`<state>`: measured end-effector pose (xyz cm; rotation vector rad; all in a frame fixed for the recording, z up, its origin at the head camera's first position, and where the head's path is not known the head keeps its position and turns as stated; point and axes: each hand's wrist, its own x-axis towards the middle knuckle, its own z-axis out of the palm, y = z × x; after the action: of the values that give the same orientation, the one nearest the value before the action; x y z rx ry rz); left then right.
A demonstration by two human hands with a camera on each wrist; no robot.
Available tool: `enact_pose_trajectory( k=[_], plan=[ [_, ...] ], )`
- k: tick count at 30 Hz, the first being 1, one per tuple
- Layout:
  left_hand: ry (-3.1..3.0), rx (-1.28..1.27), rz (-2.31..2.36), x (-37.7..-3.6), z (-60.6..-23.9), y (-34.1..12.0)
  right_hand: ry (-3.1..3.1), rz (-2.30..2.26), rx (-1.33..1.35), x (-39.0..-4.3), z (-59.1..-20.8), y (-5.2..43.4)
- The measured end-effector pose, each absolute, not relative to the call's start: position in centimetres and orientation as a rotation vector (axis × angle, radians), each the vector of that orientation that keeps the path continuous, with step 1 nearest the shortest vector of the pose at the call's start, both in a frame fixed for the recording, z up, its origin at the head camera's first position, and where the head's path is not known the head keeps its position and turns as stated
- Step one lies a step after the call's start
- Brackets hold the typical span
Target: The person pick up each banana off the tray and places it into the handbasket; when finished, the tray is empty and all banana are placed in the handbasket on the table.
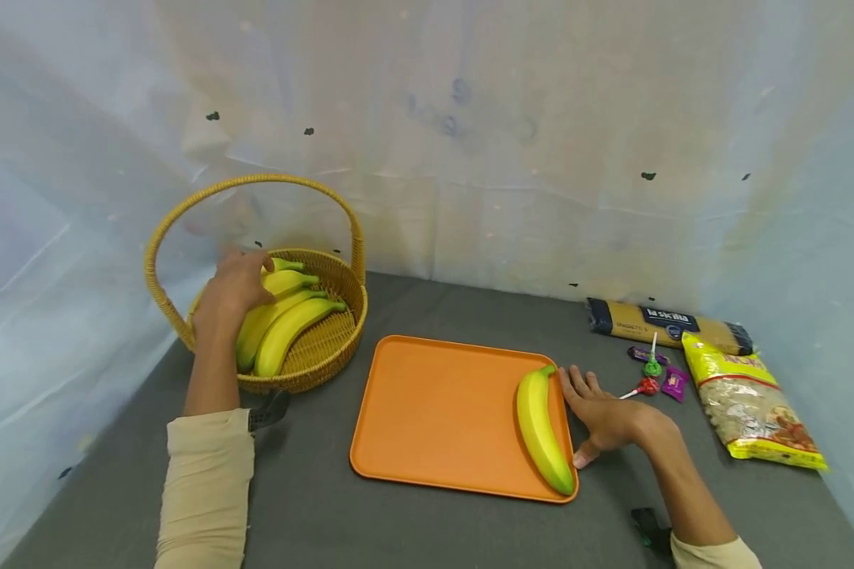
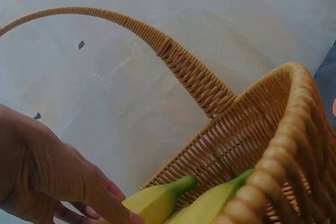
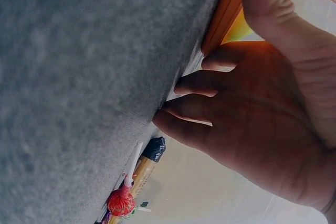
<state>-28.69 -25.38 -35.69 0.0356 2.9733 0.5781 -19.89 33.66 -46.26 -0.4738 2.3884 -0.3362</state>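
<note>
A wicker basket with a tall hoop handle stands at the left and holds several yellow bananas. My left hand is inside it, fingers curled over the top banana, close to the basket wall. An orange tray lies in the middle of the grey table, with one banana along its right edge. My right hand rests flat on the table beside the tray, fingers spread. In the right wrist view that hand has its fingertips against the tray rim.
At the right lie a spaghetti pack, a yellow bag of grains, a red and a green lollipop and small purple candies. Plastic sheeting walls in the table at the back and sides.
</note>
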Motion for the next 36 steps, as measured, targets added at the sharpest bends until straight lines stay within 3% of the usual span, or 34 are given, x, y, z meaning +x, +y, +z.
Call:
enact_pose_trajectory(
  k=[5,10,14,19,25,31,36],
  plan=[
    [2.962,0.058,0.552,-28.7,-35.0,-24.6,2.396,-0.36,-0.479,-19.9,-46.5,33.7],
    [2.964,0.163,0.514,-28.3,-33.4,-22.8,2.37,-0.372,-0.44,-18.6,-44.0,32.1],
    [2.959,0.399,0.523,-27.2,-31.8,-20.5,2.381,-0.347,-0.41,-17.9,-42.3,30.8],
    [2.831,0.824,0.75,-26.3,-31.1,-16.9,2.393,-0.329,-0.402,-19.0,-44.7,32.7],
    [2.622,1.068,0.893,-25.7,-32.5,-10.8,2.395,-0.323,-0.368,-17.6,-41.8,30.9],
    [2.405,1.277,0.905,-23.5,-34.9,-3.9,2.412,-0.339,-0.393,-18.0,-44.0,32.6],
    [2.209,1.408,0.801,-20.8,-37.9,0.3,2.412,-0.333,-0.385,-17.4,-42.3,31.0]
  ],
)
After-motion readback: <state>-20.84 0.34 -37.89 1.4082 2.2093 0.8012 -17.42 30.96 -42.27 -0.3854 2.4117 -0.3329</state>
